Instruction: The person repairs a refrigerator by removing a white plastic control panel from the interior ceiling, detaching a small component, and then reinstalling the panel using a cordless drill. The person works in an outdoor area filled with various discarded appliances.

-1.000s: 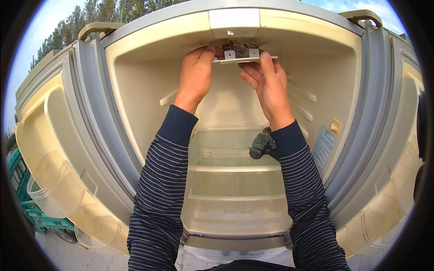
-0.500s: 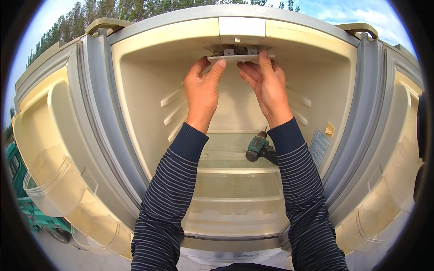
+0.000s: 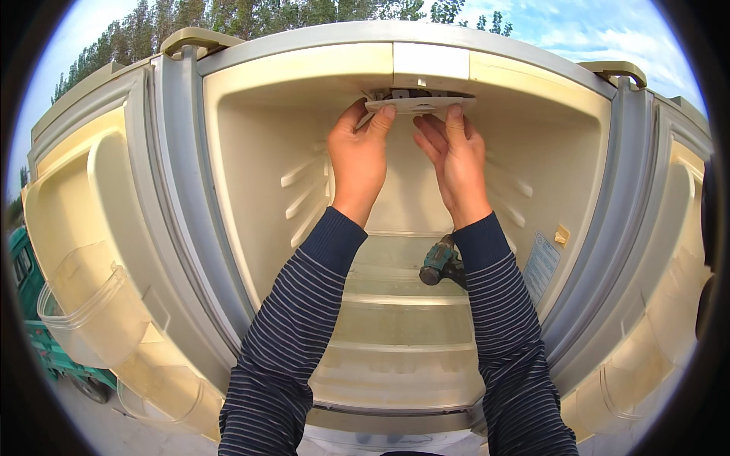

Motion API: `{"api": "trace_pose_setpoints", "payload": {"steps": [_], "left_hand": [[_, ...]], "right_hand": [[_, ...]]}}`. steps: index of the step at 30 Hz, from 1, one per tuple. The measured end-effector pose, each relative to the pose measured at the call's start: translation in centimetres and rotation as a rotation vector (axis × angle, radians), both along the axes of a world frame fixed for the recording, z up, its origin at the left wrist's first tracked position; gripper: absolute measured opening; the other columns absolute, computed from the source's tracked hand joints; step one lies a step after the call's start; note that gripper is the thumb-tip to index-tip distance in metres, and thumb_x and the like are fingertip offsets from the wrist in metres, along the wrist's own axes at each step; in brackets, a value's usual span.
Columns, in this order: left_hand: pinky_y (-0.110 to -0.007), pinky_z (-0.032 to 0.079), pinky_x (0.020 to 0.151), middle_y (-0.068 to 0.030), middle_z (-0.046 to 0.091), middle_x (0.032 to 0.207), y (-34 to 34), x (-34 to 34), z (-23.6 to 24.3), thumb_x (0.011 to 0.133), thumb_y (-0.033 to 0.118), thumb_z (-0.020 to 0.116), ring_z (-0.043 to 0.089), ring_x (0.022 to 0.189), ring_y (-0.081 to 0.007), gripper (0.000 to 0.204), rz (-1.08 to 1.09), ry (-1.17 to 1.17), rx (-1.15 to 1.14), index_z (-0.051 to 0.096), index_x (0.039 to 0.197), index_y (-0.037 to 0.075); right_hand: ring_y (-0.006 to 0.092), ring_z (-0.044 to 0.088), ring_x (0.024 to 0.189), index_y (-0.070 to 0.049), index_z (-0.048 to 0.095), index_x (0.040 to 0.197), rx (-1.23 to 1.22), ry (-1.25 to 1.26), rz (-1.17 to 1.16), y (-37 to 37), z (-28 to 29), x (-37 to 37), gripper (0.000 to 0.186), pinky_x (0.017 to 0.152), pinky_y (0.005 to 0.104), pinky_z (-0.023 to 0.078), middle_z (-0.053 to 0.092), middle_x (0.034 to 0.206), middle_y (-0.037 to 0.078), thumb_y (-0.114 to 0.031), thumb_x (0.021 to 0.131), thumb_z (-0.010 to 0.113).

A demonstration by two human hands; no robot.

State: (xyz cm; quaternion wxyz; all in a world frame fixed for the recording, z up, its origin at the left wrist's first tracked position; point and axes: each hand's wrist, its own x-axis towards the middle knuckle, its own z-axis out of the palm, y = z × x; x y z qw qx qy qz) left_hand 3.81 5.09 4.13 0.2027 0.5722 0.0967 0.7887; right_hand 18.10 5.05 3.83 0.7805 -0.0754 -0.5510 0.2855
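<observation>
Both my hands hold a thin white panel [image 3: 420, 106] just below the ceiling of an open refrigerator [image 3: 403, 182]. My left hand [image 3: 360, 156] pinches its left end, thumb on the front and fingers behind. My right hand [image 3: 456, 159] grips the right end with the thumb in front; its other fingers are partly bent beneath. The panel is tilted, and above it a dark recess with small pale parts [image 3: 403, 94] shows, mostly covered by the panel. A teal and black cordless drill [image 3: 441, 261] lies on a shelf below, its handle partly behind my right sleeve.
Opened doors with clear bins stand on the left [image 3: 91, 304] and right [image 3: 631, 365]. Shelves [image 3: 403, 323] run across the lower cavity. A white block [image 3: 430, 61] sits at the top front edge. Outside at left is a teal vehicle [image 3: 65, 353]; trees rise behind.
The panel has tipped so its face shows more and hides more of the recess. The view has shifted, so everything sits slightly lower and to the right.
</observation>
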Motion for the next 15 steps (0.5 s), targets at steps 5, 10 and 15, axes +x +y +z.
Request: {"api": "trace_pose_setpoints", "payload": {"steps": [5, 10, 15], "left_hand": [[-0.034, 0.052, 0.093, -0.0149, 0.071, 0.111, 0.3, 0.2, -0.3, 0.097, 0.032, 0.074, 0.065, 0.101, -0.0196, 0.057, 0.093, -0.022, 0.039, 0.059, 0.135, -0.008], [-0.038, 0.048, 0.103, -0.0335, 0.055, 0.141, -0.1, -0.4, -0.2, 0.098, 0.035, 0.072, 0.062, 0.126, -0.0339, 0.074, 0.033, 0.035, -0.002, 0.044, 0.146, -0.014], [-0.034, 0.049, 0.099, -0.0209, 0.06, 0.13, 0.4, 0.9, 0.0, 0.096, 0.038, 0.075, 0.061, 0.116, -0.0234, 0.076, -0.116, -0.007, 0.106, 0.043, 0.142, -0.014]], "right_hand": [[0.0324, 0.07, 0.11, 0.008, 0.038, 0.142, 0.035, 0.024, -0.229, -1.6, -0.3, -1.0, 0.082, 0.084, 0.0382, 0.06, 0.061, 0.124, 0.022, -0.052, 0.097, 0.069], [0.0311, 0.07, 0.109, 0.005, 0.042, 0.136, -0.025, -0.047, -0.249, -1.6, 0.7, -0.1, 0.077, 0.083, 0.0386, 0.06, 0.063, 0.12, 0.018, -0.053, 0.096, 0.07], [0.031, 0.069, 0.113, 0.003, 0.045, 0.13, -0.028, -0.075, -0.261, -1.8, 0.2, -0.1, 0.069, 0.087, 0.0407, 0.06, 0.062, 0.121, 0.019, -0.053, 0.097, 0.068]]}}
